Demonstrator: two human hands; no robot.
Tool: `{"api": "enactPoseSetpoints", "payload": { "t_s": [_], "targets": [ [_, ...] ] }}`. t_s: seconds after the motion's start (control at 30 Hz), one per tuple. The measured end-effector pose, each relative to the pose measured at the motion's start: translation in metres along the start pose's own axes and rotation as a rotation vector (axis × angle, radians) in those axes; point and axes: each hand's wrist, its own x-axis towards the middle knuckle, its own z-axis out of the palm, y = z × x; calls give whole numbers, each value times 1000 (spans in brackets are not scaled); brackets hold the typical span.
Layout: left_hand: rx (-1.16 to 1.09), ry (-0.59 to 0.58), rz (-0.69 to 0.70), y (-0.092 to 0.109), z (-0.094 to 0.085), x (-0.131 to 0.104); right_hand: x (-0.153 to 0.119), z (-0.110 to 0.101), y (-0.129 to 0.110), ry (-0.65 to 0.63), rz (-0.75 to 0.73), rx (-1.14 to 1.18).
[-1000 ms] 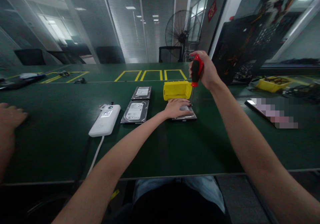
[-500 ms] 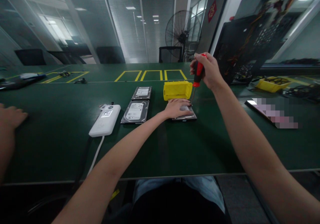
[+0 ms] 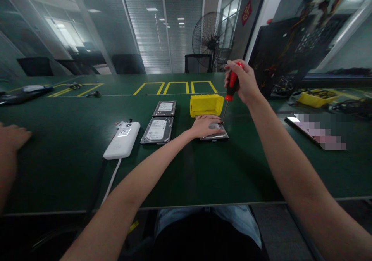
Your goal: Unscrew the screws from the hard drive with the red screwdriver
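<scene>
A hard drive lies on the green table in front of me, mostly covered by my left hand. That hand holds the drive down, its fingers across the top and the thumb nearer me. My right hand is wrapped round the red and black handle of a screwdriver. The screwdriver's shaft slants down to the drive's far right corner, beside my left fingertips; the exact contact of its tip is hidden. Right behind the drive stands a yellow bin, its open side facing me.
Left of my hands lie two more hard drives, a nearer one and a farther one. A white power strip with a cable is farther left. Another person's hand rests at the left edge. A phone-like object, partly blurred, lies right.
My right hand and the screwdriver handle have shifted very slightly to the right. My left hand and the hard drive have stayed in place.
</scene>
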Motion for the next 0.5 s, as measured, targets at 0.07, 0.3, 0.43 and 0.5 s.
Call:
{"api": "enactPoseSetpoints", "payload": {
  "t_s": [0.07,0.3,0.43,0.5],
  "targets": [
    [-2,8,3,0,1,0,1,-1,0,-1,20,10],
    [1,-8,-1,0,0,0,4,-3,11,1,-1,-14],
    [6,-24,-5,2,-3,-1,6,-3,15,19,-23,-60],
    [-3,-25,-7,3,-4,-1,5,-3,14,45,-21,-45]
  ]
}}
